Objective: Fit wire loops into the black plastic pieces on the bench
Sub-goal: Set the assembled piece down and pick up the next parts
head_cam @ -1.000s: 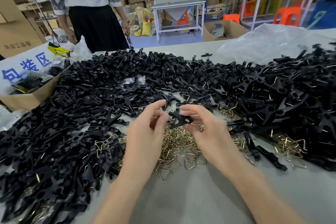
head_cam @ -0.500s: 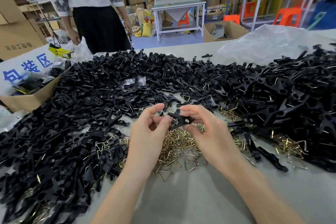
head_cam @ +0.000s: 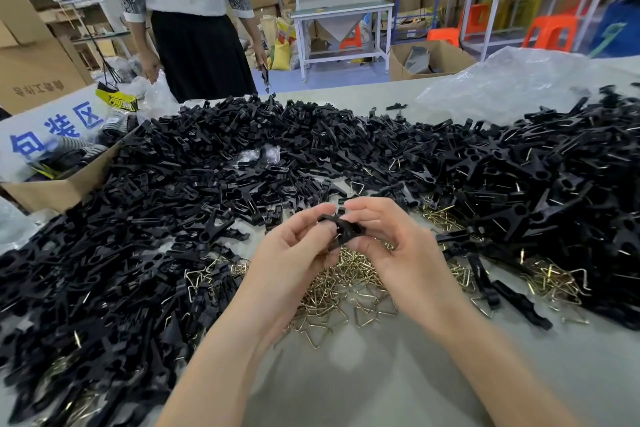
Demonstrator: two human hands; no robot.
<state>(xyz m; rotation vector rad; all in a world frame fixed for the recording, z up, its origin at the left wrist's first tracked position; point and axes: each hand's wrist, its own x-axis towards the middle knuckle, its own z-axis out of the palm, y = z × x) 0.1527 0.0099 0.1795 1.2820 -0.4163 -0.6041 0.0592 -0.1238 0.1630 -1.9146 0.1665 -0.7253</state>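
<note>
I have one black plastic piece (head_cam: 341, 229) pinched between my left hand (head_cam: 296, 255) and right hand (head_cam: 391, 246), above the wire loops (head_cam: 346, 284) mid-bench. Seating looks underway; next I'd press the loop home.

one black plastic piece (head_cam: 341, 228) pinched between left hand (head_cam: 291, 255) and right hand (head_cam: 398, 250) above worktop (head_cam: 381, 378) middle, heap of black pieces (head_cam: 207, 184) spread along far, left and right edges, brass-coloured triangular wire loops (head_cam: 346, 276) piled loose just under the hands, more mixed into the heap at right
</note>
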